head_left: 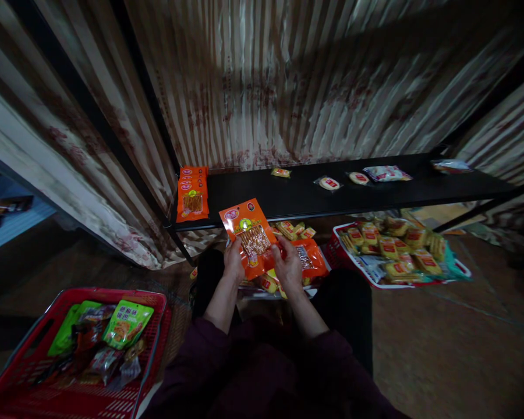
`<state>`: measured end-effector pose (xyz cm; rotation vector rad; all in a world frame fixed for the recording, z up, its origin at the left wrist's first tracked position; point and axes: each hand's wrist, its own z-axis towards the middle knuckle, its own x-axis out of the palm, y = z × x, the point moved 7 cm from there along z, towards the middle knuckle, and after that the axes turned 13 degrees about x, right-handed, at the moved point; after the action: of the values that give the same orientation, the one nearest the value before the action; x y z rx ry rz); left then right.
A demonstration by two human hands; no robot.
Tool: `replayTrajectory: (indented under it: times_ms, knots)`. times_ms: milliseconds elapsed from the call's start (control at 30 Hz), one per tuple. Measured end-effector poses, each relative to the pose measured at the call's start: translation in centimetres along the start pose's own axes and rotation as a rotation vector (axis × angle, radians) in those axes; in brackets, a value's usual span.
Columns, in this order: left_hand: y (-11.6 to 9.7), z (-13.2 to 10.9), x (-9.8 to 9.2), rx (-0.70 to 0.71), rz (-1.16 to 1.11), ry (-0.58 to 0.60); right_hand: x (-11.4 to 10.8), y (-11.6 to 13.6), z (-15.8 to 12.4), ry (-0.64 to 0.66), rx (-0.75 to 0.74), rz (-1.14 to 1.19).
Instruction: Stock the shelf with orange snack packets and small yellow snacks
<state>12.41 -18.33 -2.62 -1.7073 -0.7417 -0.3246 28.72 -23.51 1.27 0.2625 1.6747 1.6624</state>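
Note:
My left hand (233, 260) and my right hand (288, 265) both grip an orange snack packet (248, 235) by its lower edge, held upright just in front of the black shelf (367, 195). Another orange packet (311, 259) lies just behind my right hand. A stack of the same orange packets (193, 195) rests on the shelf's left end. Below my hands lie small yellow snack packs (290, 230) on the floor.
A red basket (35, 372) with green and mixed packets stands at the lower left. A red-rimmed tray (393, 253) of yellow packs sits on the floor at right. Several single snacks (329, 183) lie along the shelf. A striped curtain hangs behind.

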Motion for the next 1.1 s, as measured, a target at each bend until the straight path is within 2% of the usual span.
replayTrajectory:
  times_ms: [133,333,533,833,1100]
  knots:
    - [0.0,-0.1,-0.2,-0.046,-0.038,-0.04,0.6,-1.8,0.3,0.125,0.213,0.216]
    - [-0.9,-0.9,0.1,-0.134,-0.026,-0.034,2.0,-2.7,-0.5,0.283,0.435,0.461]
    - [-0.8,-0.9,-0.1,-0.174,-0.037,-0.015,2.0,-3.0,-0.9,0.252,0.502,0.556]
    - [-0.9,-0.4,-0.2,-0.11,-0.034,0.179,2.0,-4.2,-1.0,0.134,0.58,0.641]
    - [-0.5,-0.8,-0.2,-0.118,0.051,0.254,2.1,-5.2,-0.4,0.09,0.559,0.62]
